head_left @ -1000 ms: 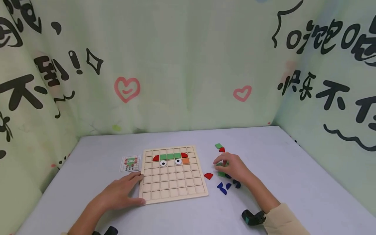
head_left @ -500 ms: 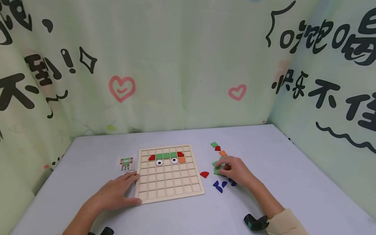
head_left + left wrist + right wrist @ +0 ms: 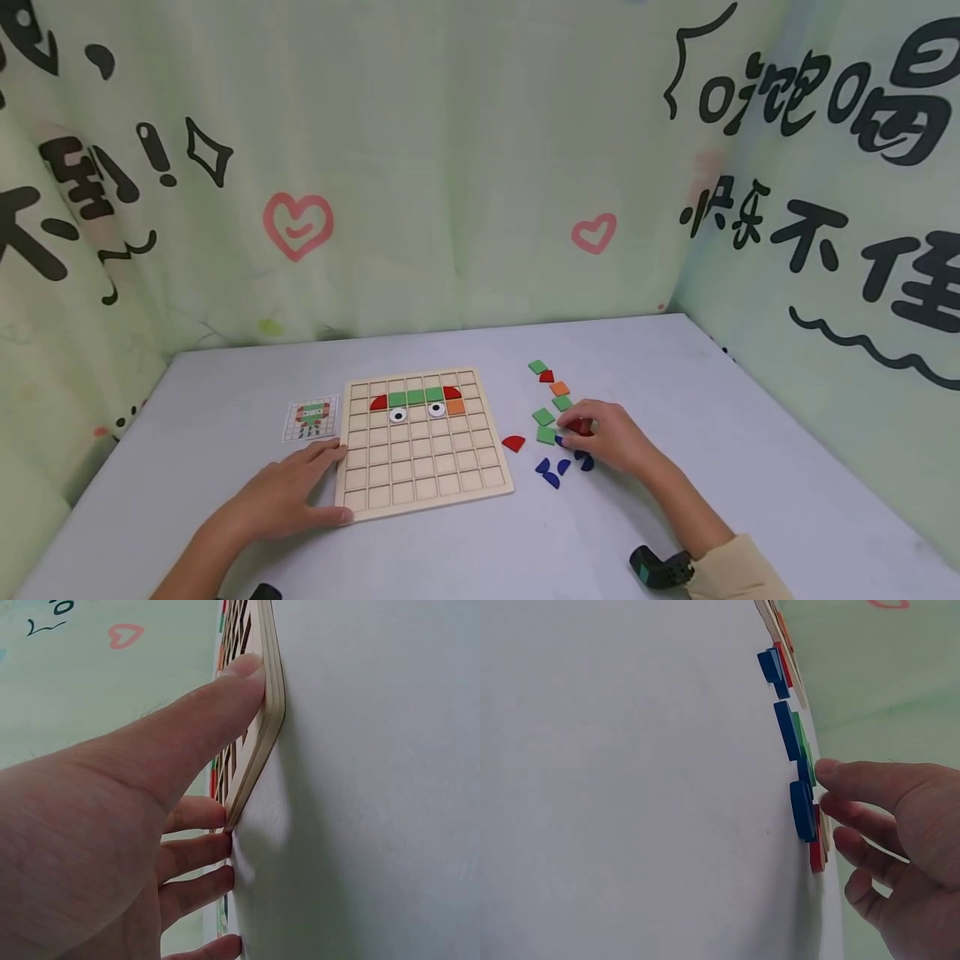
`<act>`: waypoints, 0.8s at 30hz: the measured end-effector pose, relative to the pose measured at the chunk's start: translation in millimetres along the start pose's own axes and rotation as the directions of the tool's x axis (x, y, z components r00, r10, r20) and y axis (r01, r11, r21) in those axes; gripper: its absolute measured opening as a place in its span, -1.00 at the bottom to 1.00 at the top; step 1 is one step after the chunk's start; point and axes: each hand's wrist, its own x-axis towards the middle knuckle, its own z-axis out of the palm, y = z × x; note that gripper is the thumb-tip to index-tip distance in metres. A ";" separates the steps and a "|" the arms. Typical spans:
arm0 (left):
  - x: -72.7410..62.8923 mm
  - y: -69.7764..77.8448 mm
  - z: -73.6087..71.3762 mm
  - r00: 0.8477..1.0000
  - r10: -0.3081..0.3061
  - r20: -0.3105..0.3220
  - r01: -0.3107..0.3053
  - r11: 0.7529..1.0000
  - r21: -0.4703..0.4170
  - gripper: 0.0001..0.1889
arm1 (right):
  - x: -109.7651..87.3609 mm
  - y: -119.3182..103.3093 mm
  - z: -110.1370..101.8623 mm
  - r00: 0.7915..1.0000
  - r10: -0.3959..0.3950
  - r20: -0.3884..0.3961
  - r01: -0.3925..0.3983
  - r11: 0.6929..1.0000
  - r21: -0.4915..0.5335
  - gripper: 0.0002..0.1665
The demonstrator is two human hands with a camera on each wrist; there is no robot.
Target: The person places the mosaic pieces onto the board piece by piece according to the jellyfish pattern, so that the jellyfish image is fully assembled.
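Pale green curtain [image 3: 450, 150], 2 pink hearts [image 3: 299, 234], black lettering [image 3: 817, 215].

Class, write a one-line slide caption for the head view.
Left hand at the edge of a partly filled grid board, right hand among loose coloured pieces.

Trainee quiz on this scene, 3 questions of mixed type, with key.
1. Multiple choice: in the head view, what lies beside the left edge of the wooden board?
A) picture card
B) eye discs
C) blue pieces
2. True or false: both hands touch the wooden board.
3. Fill in: on the board, the square just below the right-hand red piece is ___.

Key:
1. A.
2. False: the left hand touches it; the right hand is at the loose pieces.
3. Orange.
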 end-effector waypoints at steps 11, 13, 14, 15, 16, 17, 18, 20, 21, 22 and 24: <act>3.6 -2.6 1.3 1.000 -0.013 0.007 0.013 1.000 -0.005 -0.02 | 20.9 9.2 -3.6 0.998 0.051 -0.028 -0.050 0.998 0.030 -0.79; 3.8 -2.7 1.7 1.000 -0.014 0.009 0.014 1.000 -0.004 -0.02 | 25.8 10.8 -4.2 0.998 0.062 -0.029 -0.061 0.998 0.031 -0.79; 3.4 -2.7 1.8 1.000 -0.015 0.009 0.015 1.000 -0.005 -0.02 | 28.3 11.5 -4.2 0.997 0.070 -0.028 -0.070 0.997 0.030 -0.78; 3.1 -2.5 1.9 1.000 -0.014 0.008 0.014 1.000 -0.005 -0.02 | 30.7 12.2 -4.2 0.997 0.077 -0.027 -0.076 0.997 0.030 -0.78; 2.8 -2.5 2.1 1.000 -0.012 0.007 0.012 1.000 -0.003 -0.02 | 32.6 13.3 -3.7 0.996 0.082 -0.024 -0.082 0.996 0.027 -0.77; 2.2 -2.5 2.1 1.000 -0.010 0.004 0.010 1.000 -0.003 -0.02 | 34.4 14.2 -3.5 0.996 0.089 -0.024 -0.088 0.996 0.026 -0.77; 1.6 -2.3 1.8 1.000 -0.008 0.001 0.008 1.000 -0.004 -0.02 | 36.2 15.0 -3.7 0.995 0.098 -0.020 -0.097 0.995 0.027 -0.77; 0.5 -2.2 1.4 1.000 -0.005 -0.006 0.005 1.000 -0.004 -0.03 | 39.6 17.2 -3.8 0.993 0.114 -0.019 -0.114 0.993 0.034 -0.77; 0.5 -2.2 1.3 1.000 -0.002 -0.010 0.002 1.000 -0.002 -0.04 | 41.0 18.7 -4.0 0.993 0.120 -0.019 -0.119 0.992 0.035 -0.77; 0.6 -2.0 1.1 1.000 -0.001 -0.012 0.001 1.000 -0.003 -0.04 | 42.1 20.2 -4.4 0.992 0.126 -0.021 -0.125 0.991 0.036 -0.77; 1.5 -1.1 0.8 1.000 -0.001 -0.011 0.001 1.000 -0.005 -0.05 | 44.0 23.5 -5.4 0.990 0.140 -0.027 -0.139 0.990 0.037 -0.78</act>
